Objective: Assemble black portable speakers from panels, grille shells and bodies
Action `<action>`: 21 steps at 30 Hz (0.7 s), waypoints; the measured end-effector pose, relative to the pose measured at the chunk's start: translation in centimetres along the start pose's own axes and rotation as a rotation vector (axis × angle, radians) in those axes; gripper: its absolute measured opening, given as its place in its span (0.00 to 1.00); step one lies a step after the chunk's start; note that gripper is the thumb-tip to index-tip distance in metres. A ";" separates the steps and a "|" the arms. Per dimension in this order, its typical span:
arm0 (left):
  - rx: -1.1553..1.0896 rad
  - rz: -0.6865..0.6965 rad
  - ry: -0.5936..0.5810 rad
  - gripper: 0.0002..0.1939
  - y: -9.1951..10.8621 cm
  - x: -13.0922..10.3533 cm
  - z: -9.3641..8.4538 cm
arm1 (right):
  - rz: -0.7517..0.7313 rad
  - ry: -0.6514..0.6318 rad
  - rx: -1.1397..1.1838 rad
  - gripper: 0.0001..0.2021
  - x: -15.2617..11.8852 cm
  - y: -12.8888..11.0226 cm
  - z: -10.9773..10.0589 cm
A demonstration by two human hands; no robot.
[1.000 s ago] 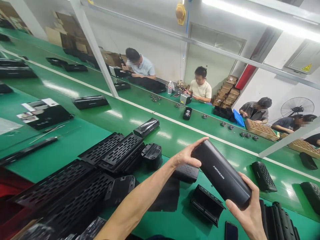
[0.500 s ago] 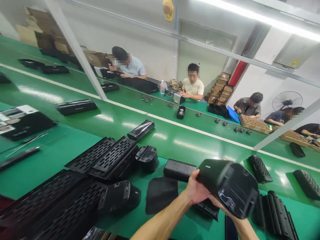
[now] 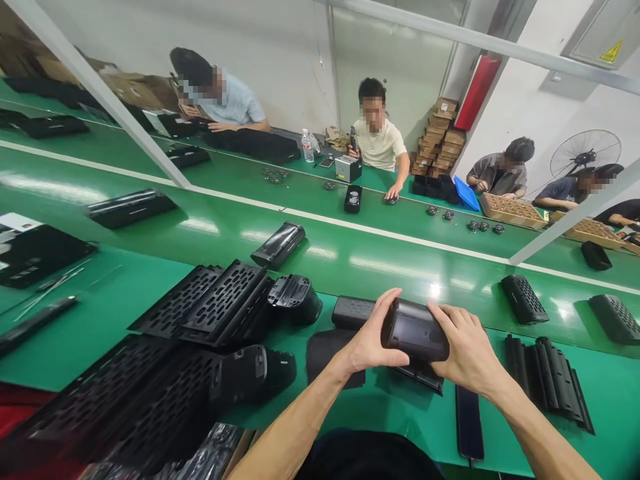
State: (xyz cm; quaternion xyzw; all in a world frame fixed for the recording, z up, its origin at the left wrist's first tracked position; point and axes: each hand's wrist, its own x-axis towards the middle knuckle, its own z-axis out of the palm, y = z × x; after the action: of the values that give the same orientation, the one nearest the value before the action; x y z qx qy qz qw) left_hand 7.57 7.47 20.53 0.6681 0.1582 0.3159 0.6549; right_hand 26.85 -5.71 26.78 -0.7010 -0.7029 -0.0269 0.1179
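Between my two hands is a glossy black plastic housing (image 3: 417, 331), held above the green bench top. My left hand (image 3: 374, 340) grips its left end, thumb along the near side. Around the right end wraps my right hand (image 3: 463, 343). Partly hidden beneath the housing lies a black panel (image 3: 429, 377). A slotted black case (image 3: 350, 311) rests just behind my left hand, and a flat dark sheet (image 3: 323, 357) lies to its left. Near my right wrist is a dark phone (image 3: 469, 423).
Slotted black panels (image 3: 225, 300) are stacked at the left beside end-cap housings (image 3: 295, 298). Narrow black strips (image 3: 550, 380) lie at the right. Beyond runs a green conveyor (image 3: 380, 263) carrying several black cases. Co-workers (image 3: 380, 137) sit across it.
The housing has turned from showing its open underside to its smooth glossy face, and moved left. My right hand now shows, gripping its right end. A co-worker has reached out to the belt.
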 end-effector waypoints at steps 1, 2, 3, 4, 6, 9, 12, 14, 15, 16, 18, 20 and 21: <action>0.012 0.008 0.003 0.54 0.0 -0.2 0.1 | 0.004 -0.004 0.009 0.47 0.0 -0.1 0.1; 0.015 0.013 0.016 0.52 -0.1 -0.3 0.2 | 0.011 -0.009 0.020 0.47 0.0 -0.2 0.0; 0.009 0.014 0.036 0.50 -0.2 -0.4 0.2 | 0.017 -0.014 0.038 0.47 -0.1 -0.2 -0.1; -0.009 0.010 0.058 0.49 -0.3 -0.5 0.3 | 0.019 -0.020 0.065 0.47 -0.2 -0.1 -0.4; -0.071 -0.017 0.096 0.48 -0.5 -0.7 0.1 | 0.031 -0.014 0.150 0.48 -1.0 0.6 -0.8; -0.217 -0.082 0.146 0.46 -1.0 -1.2 -0.3 | 0.194 0.056 0.361 0.51 -3.1 2.3 -0.9; -0.317 -0.108 0.180 0.44 -1.6 -1.7 -0.8 | 0.384 0.073 0.684 0.50 -5.2 3.4 0.3; -0.334 -0.116 0.180 0.43 -1.9 -2.0 -0.8 | 0.440 0.088 0.856 0.46 -6.1 3.2 1.4; -0.333 -0.122 0.177 0.43 -2.1 -2.0 -0.8 | 0.464 0.117 0.900 0.45 -6.3 2.9 1.9; -0.328 -0.128 0.176 0.43 -2.2 -2.1 -0.7 | 0.489 0.154 0.918 0.43 -6.5 2.5 2.3; -0.318 -0.142 0.182 0.43 -2.4 -2.1 -0.4 | 0.532 0.216 0.922 0.40 -6.7 1.9 3.0; -0.316 -0.171 0.189 0.43 -2.8 -2.2 -0.2 | 0.569 0.240 0.943 0.39 -6.8 1.7 3.3; -0.317 -0.195 0.188 0.43 -2.9 -2.3 -0.1 | 0.592 0.240 0.968 0.39 -6.8 1.7 3.4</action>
State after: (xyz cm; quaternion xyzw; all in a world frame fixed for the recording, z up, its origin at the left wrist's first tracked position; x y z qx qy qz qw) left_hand 6.38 6.43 17.17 0.5057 0.2307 0.3330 0.7617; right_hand 28.04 -11.65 21.85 -0.7259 -0.3909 0.2527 0.5064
